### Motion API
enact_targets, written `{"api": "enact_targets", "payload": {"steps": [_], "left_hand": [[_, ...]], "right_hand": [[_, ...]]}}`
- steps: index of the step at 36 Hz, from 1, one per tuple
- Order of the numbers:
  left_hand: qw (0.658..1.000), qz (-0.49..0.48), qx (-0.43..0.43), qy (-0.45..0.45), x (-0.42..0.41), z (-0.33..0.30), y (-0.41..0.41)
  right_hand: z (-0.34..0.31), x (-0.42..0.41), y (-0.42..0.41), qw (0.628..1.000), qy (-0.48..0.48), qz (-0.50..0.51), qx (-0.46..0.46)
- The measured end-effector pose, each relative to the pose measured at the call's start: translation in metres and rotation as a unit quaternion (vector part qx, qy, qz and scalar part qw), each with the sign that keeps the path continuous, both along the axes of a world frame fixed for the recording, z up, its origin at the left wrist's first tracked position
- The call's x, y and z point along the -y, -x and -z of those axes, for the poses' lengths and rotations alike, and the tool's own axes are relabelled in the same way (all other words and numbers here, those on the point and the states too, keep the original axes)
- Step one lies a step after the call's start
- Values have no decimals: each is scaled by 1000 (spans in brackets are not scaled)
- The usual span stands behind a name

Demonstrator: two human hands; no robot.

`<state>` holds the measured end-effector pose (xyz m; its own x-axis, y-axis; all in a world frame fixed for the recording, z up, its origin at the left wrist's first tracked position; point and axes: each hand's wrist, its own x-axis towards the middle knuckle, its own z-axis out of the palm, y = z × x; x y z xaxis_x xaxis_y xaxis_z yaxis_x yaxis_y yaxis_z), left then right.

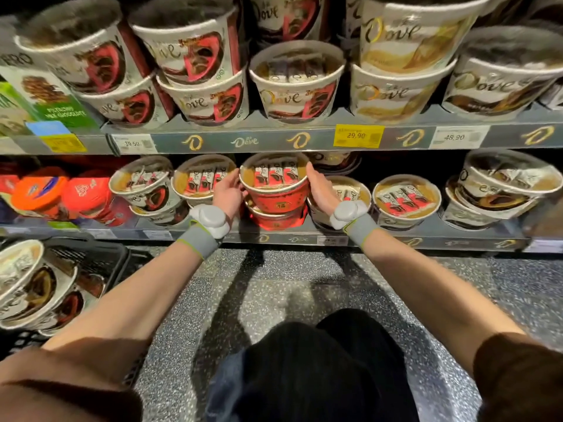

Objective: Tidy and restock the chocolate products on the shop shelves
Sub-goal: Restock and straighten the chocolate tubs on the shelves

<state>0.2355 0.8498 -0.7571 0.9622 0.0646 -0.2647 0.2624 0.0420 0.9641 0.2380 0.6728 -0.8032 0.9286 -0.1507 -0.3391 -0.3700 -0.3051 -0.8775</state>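
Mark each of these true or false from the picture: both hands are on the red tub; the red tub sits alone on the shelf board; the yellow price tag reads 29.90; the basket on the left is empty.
1. Both hands are on the red tub. True: the left hand and right hand hold the red tub from either side.
2. The red tub sits alone on the shelf board. False: it rests on a second red tub.
3. The yellow price tag reads 29.90. True: the yellow price tag shows 29.90.
4. The basket on the left is empty. False: the black basket holds chocolate tubs.
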Motion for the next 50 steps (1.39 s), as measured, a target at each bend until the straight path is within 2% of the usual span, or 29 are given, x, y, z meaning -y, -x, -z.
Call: {"api": "enact_targets", "payload": {"steps": [4,12,19,25,33,40,43,46,50], "left_hand": [[997,35,15,-63,-5,4,-2],[985,78,13,-155,-8,7,-4],[980,95,4,-177,-5,1,0],[977,66,-17,-200,-3,-12,4],[971,37,-50,-229,-20,4,-6],[929,97,-14,-358,3,4,8],[932,138,17,-336,25,0,16],[950,168,21,-264,53,-2,20],[942,228,22,-244,82,3,27]], "right_hand": [[13,0,-6,999,-20,-15,37],[31,5,-8,997,-75,3,35],[27,5,-6,997,-76,3,35],[16,7,-3,997,-45,0,55],[6,36,31,991,-5,104,84],[4,85,81,985,24,153,79],[1,105,98,982,36,167,85],[0,130,117,976,29,199,87],[-3,158,147,965,31,244,93]]}}
